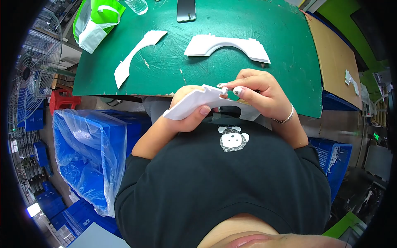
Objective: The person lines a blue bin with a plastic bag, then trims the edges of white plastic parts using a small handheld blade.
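My left hand (191, 120) is closed round one end of a white arched plastic part (188, 105), thumb on the near face. The part is tilted up in front of my chest, just off the table's near edge. My right hand (264, 94) pinches at the part's upper edge, thumb and forefinger together. Whatever lies between those fingertips is too small to make out. Beyond my hands, a similar white arched part (226, 43) lies on the green table (165, 74). Another slimmer white curved part (134, 53) rests to its left.
A phone (186, 10), a clear bottle (137, 5) and a green-and-white bag (99, 22) sit at the table's far side. Plastic-lined blue bin (91, 140) stands at my left, blue crate (335, 155) at my right. Cardboard (337, 53) at right carries a small white part (351, 82).
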{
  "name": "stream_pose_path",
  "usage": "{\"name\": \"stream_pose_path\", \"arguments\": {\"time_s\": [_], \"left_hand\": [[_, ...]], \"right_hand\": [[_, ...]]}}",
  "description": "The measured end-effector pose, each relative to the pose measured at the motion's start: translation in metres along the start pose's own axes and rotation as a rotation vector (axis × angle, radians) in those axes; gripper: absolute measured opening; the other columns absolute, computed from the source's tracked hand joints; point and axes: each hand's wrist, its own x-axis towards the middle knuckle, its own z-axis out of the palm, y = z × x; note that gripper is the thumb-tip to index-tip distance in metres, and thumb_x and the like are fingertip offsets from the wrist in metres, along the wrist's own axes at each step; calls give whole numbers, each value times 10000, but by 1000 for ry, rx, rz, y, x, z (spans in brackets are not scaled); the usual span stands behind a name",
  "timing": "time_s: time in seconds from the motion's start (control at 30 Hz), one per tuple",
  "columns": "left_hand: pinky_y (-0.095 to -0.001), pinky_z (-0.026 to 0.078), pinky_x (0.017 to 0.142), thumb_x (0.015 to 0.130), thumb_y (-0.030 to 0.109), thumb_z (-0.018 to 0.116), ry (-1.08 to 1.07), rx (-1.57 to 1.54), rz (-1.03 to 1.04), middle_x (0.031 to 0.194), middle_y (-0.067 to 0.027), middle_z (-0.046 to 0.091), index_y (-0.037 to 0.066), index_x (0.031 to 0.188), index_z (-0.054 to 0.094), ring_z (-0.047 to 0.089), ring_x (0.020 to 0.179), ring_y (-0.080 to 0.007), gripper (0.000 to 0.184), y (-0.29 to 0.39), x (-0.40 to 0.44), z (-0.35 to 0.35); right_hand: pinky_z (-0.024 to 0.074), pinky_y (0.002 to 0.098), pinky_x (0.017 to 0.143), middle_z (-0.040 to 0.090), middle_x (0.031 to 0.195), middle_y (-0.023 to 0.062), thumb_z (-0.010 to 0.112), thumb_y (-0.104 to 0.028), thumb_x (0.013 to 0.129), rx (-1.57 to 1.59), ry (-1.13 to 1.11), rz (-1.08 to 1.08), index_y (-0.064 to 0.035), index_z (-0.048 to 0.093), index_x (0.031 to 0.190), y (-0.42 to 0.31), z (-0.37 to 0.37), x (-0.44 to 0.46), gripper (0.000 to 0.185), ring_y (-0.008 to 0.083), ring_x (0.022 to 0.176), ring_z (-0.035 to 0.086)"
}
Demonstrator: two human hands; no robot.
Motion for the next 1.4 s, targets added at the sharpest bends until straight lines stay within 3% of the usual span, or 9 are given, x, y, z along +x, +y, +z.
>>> {"name": "stream_pose_path", "arguments": {"time_s": [0.13, 0.2, 0.33, 0.5, 0.6, 0.83, 1.0, 1.1, 1.4], "left_hand": [[-324, 528, 640, 975, 304, 488, 8, 2, 37, 831, -97, 691, 43, 1081, 664, 677, 709, -239, 332, -14, 0, -3], [-327, 530, 644, 965, 274, 512, -68, -40, 213, 832, -97, 692, 40, 1061, 664, 677, 709, -247, 295, -17, 4, -1], [-329, 531, 651, 966, 269, 520, -40, 10, 140, 856, -114, 692, 7, 1043, 655, 676, 727, -253, 305, -12, 10, -7], [-358, 518, 763, 978, 493, 501, 306, -200, 44, 1125, -142, 630, -48, 1199, 583, 641, 812, -219, 590, -33, 7, -13], [-335, 525, 742, 962, 623, 406, 493, -198, -53, 956, -134, 676, -66, 1240, 547, 631, 755, -185, 756, -37, 15, -17], [-304, 550, 692, 823, 851, 261, 169, -477, -216, 984, -217, 686, -39, 1374, 429, 664, 746, -195, 1060, -33, 27, -12], [-340, 549, 733, 996, 560, 378, 76, -653, -278, 1136, -207, 627, -42, 1360, 456, 656, 796, -205, 708, -36, 37, -13], [-347, 543, 736, 1018, 285, 389, 328, -691, -368, 1188, -184, 586, -35, 1390, 439, 639, 781, -216, 493, -30, 44, -8], [-353, 543, 710, 1004, 413, 455, 204, -750, -157, 1235, -189, 564, -67, 1462, 307, 632, 790, -212, 679, -41, 34, -3]], "right_hand": [[425, 291, 623, 591, 756, 65, 609, -155, 911, -95, -19, 53, -36, 736, 1050, 1, -4, 8, 223, 144, 704, 543], [448, 318, 639, 613, 749, 87, 613, -169, 911, -590, 11, 152, -35, 739, 1015, 13, -3, 16, 211, 163, 729, 582], [452, 317, 680, 639, 796, 84, 574, -158, 926, -219, 69, 146, -12, 730, 1031, 38, -11, 17, 238, 156, 747, 584], [404, 232, 688, 612, 885, -4, 631, -148, 893, 118, 58, 254, -3, 688, 1022, 33, -46, 4, 202, 70, 774, 495], [391, 212, 680, 593, 870, -15, 670, -107, 866, 270, 101, 241, -14, 665, 932, 31, -52, -3, 114, 56, 776, 488], [422, 242, 605, 538, 773, 18, 777, -30, 741, -345, 285, -197, -22, 688, 879, 19, -29, 13, 164, 123, 718, 549], [452, 271, 636, 567, 817, 63, 735, -47, 786, -426, 252, -268, -30, 685, 931, 21, -16, 23, 154, 173, 705, 552], [432, 242, 682, 577, 852, 72, 492, -122, 983, -343, 540, -214, -10, 605, 1094, 25, -16, 26, 193, 129, 719, 525], [271, 189, 515, 404, 699, -63, 447, -169, 1033, 71, 527, -11, -26, 563, 1013, 35, -22, 28, 185, 14, 595, 326]]}}
